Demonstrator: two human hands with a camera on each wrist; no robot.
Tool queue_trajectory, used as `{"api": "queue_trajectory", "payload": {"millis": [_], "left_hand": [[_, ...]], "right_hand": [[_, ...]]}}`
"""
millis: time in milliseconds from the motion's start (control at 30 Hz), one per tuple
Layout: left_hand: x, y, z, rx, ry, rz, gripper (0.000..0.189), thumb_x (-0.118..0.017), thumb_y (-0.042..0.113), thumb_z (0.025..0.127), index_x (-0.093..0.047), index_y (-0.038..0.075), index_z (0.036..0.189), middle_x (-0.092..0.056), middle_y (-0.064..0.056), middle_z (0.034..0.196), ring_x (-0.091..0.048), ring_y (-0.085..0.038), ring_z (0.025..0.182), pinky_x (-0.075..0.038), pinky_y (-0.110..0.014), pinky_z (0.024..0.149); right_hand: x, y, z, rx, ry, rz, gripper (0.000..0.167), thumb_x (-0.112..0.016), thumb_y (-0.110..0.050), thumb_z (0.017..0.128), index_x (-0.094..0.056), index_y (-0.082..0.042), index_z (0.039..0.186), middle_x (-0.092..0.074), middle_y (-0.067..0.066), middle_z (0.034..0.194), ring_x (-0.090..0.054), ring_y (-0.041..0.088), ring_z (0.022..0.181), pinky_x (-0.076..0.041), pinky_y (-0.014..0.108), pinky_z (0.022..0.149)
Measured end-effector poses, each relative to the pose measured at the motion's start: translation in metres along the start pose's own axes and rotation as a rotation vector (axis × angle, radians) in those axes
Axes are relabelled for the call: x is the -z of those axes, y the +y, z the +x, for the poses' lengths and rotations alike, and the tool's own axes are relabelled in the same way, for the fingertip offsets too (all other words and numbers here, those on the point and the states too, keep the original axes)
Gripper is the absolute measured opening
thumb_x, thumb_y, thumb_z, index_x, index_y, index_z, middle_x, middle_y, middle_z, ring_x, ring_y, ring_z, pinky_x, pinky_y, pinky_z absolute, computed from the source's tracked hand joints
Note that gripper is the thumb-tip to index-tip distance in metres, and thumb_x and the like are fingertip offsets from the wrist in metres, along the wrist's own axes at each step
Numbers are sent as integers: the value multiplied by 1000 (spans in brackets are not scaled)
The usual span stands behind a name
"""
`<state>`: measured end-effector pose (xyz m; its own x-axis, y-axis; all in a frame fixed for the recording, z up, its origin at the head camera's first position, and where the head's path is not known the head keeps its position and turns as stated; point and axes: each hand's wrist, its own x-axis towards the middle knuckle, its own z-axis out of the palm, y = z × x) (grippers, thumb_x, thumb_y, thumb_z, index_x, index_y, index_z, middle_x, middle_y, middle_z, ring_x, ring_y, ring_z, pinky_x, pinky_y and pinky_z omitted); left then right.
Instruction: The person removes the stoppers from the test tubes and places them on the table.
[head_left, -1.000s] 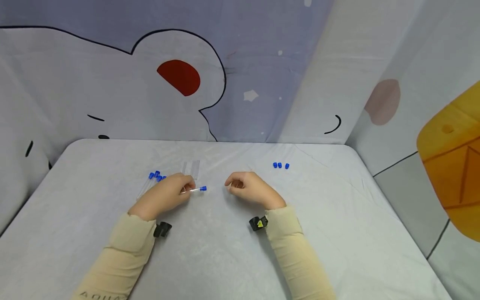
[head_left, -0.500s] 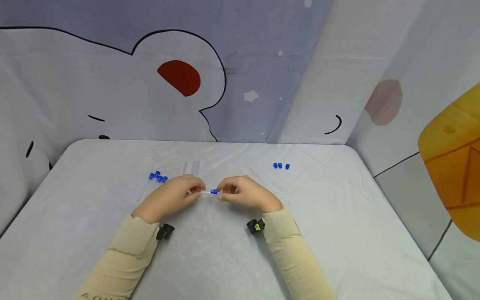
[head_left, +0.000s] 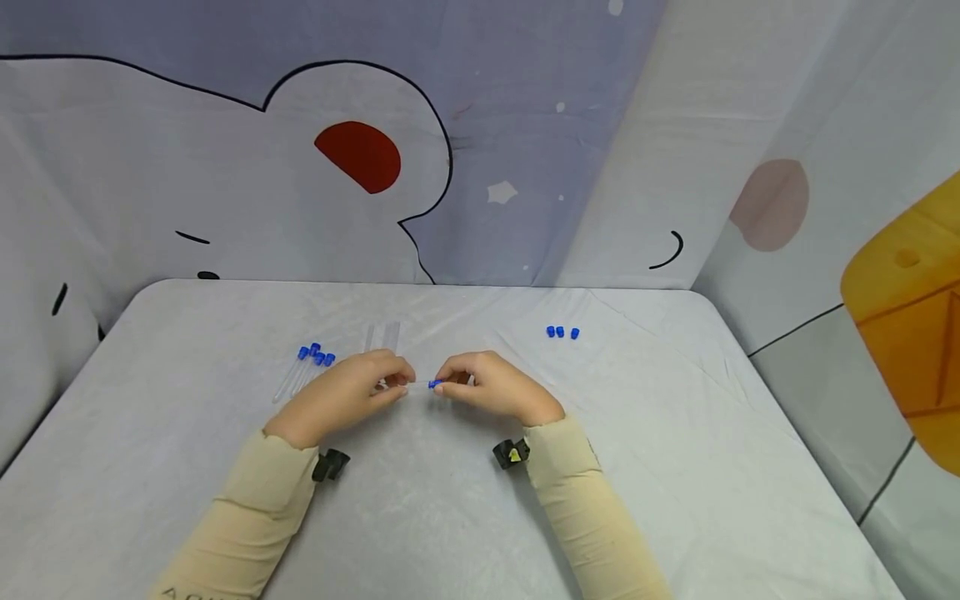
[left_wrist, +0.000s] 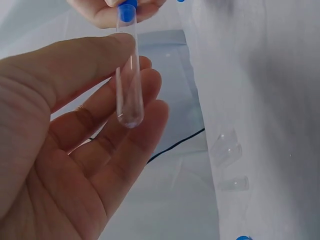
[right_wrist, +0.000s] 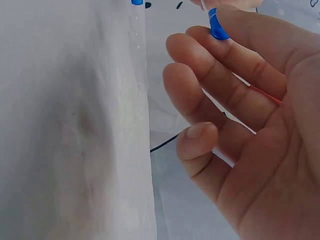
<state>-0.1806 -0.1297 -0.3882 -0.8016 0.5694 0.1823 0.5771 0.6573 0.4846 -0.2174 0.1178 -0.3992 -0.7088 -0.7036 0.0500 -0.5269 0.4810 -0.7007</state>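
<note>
A clear test tube with a rounded bottom lies between the thumb and fingers of my left hand, which pinches its glassy body. Its blue cap points toward my right hand, whose thumb and index finger pinch that cap. The two hands face each other over the middle of the table, the tube bridging them. In the right wrist view, the other right fingers are spread loosely away from the cap.
Several capped test tubes lie left of my left hand. Uncapped clear tubes lie behind it. Three loose blue caps sit at the back right of the white-covered table. A printed cloth hangs behind.
My left hand has carried the tube rightward to meet my right hand. The right hand has moved slightly left, and its thumb and finger have closed on the blue cap.
</note>
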Motion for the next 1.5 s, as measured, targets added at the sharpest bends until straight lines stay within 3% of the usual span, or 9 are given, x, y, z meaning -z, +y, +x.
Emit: {"api": "queue_trajectory", "payload": {"millis": [433, 733, 900, 1067, 1167, 1400, 1500], "left_hand": [[2, -5, -2, -46, 26, 6, 13, -73, 2, 91, -73, 5, 104, -68, -1, 98, -65, -18, 90, -56, -38, 82], [4, -3, -3, -77, 30, 29, 12, -72, 2, 93, -73, 5, 104, -68, -3, 98, -63, -15, 88, -55, -36, 81], [5, -3, -3, -101, 41, 34, 13, -70, 1, 94, -74, 6, 105, -69, -3, 100, -65, -18, 92, -56, -37, 83], [5, -2, -3, -110, 59, 33, 15, -70, -1, 94, -75, 4, 107, -69, -2, 102, -66, -20, 95, -56, -38, 84], [5, 0, -3, -98, 65, 40, 15, -70, 1, 94, -75, 4, 108, -69, -2, 103, -66, -19, 95, -56, -38, 85], [11, 8, -3, -85, 110, 39, 14, -71, 2, 93, -75, 5, 107, -70, -3, 100, -65, -17, 90, -56, -36, 81], [13, 11, -4, -79, 117, 54, 15, -72, 1, 93, -75, 6, 106, -69, -2, 98, -63, -14, 86, -56, -35, 78]], "right_hand": [[1, -1, -1, 23, 43, 3, 9, -72, -21, 97, -75, -13, 95, -69, -7, 86, -61, 4, 79, -51, 24, 72], [1, 3, -2, 104, 65, -2, 11, -72, -15, 96, -78, -7, 101, -72, -3, 94, -58, 5, 81, -50, 23, 71], [1, 5, -2, 182, 71, -9, 12, -72, -11, 95, -80, -3, 101, -71, 0, 90, -54, 7, 74, -47, 23, 66], [1, 5, -3, 209, 85, 11, 12, -73, -9, 94, -79, -2, 100, -71, 0, 89, -52, 6, 74, -46, 23, 66], [2, 5, -3, 218, 124, -5, 11, -74, -10, 93, -80, -3, 99, -71, -1, 88, -53, 9, 74, -46, 24, 64], [2, 4, -3, 275, 287, -39, 6, -78, -10, 88, -82, -6, 92, -73, -2, 82, -57, 29, 72, -43, 25, 59], [1, 3, -3, 297, 330, -42, 6, -79, -9, 87, -82, -6, 90, -72, -2, 80, -57, 30, 73, -41, 24, 58]]}}
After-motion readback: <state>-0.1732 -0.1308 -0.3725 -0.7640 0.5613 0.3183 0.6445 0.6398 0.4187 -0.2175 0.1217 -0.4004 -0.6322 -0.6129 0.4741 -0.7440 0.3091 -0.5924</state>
